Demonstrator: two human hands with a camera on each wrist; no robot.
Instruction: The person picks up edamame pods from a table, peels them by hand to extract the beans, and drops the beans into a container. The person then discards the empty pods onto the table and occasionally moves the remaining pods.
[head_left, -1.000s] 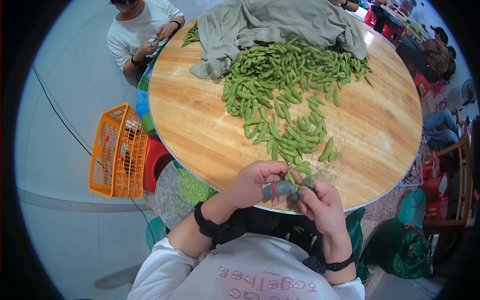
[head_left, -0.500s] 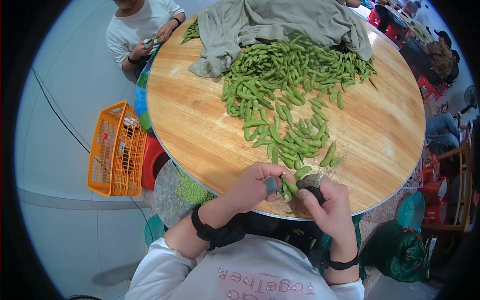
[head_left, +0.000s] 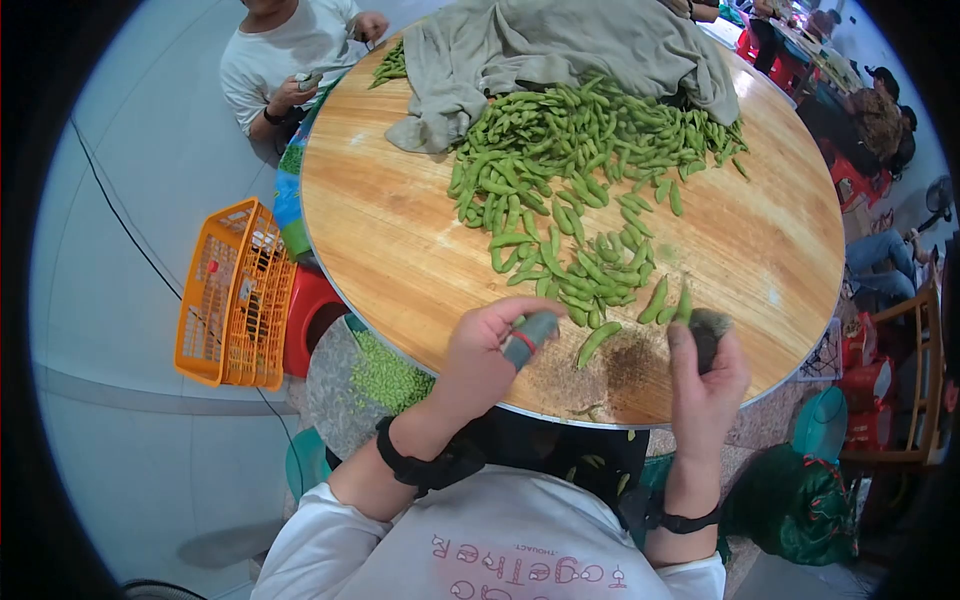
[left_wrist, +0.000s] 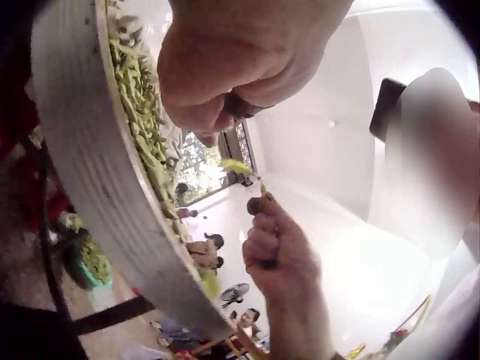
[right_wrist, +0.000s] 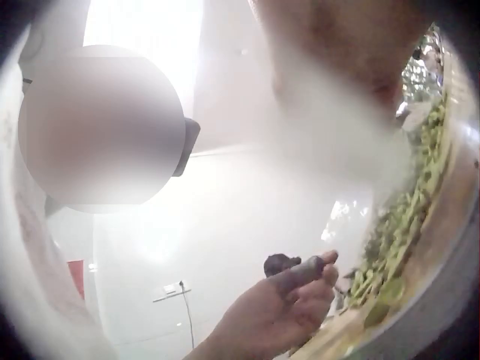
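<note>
My right hand [head_left: 708,385] pinches a green pod [head_left: 684,302] upright above the table's near edge; a dark cover [head_left: 709,338] sits on one of its digits. To its left, my left hand [head_left: 487,362] is raised over the rim with fingers curled and no pod visible in it. It wears a grey finger cover [head_left: 530,338] with a red band. One loose pod [head_left: 598,343] lies between the hands. Behind is a large pile of pods [head_left: 560,140], partly under a grey cloth [head_left: 560,45]. The right wrist view shows my left hand [right_wrist: 274,315] with its fingers bent in.
Shelled beans [head_left: 385,375] lie on a round grey surface below the table's left edge. An orange crate [head_left: 232,295] stands beside a red stool [head_left: 308,315]. A person in white [head_left: 285,65] sits at the far left. Green sack [head_left: 795,505] and teal basin [head_left: 822,422] are at right.
My hands have moved apart, the left one up-left and the right one to the right. The pod between them is gone from there, and a pod now stands in my right fingers.
</note>
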